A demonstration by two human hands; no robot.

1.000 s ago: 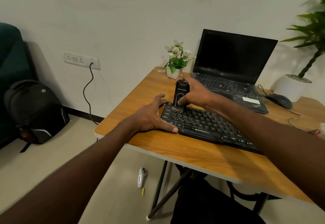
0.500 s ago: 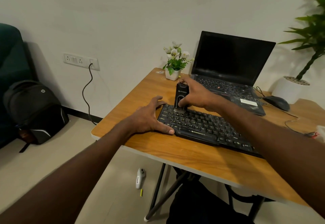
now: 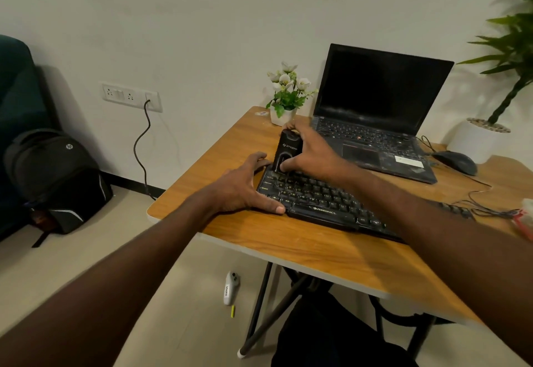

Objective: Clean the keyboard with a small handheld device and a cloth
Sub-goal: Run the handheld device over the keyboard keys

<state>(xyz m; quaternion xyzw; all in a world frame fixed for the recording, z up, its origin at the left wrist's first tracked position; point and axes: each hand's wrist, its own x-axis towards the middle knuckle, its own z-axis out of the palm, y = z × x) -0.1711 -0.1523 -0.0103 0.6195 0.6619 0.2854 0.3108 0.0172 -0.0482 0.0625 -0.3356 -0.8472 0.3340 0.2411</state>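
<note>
One black keyboard (image 3: 331, 203) is laid on the wooden table (image 3: 302, 254), its left end lying close to the table's left edge. That end is steadied by the left hand (image 3: 239, 188), spread wide, with the thumb pressed on the front corner and the fingers reaching the far corner. One small black handheld device (image 3: 287, 150) is held upright by the right hand (image 3: 310, 153), fingers curled round it, its lower end set on the top-left keys. A strip of bare wood is left between the keyboard's front edge and the table's near edge. Beyond the right hand, one open laptop (image 3: 377, 113) and one small flower pot (image 3: 284, 98) are seen; further right, one mouse (image 3: 455, 162) is seen.
</note>
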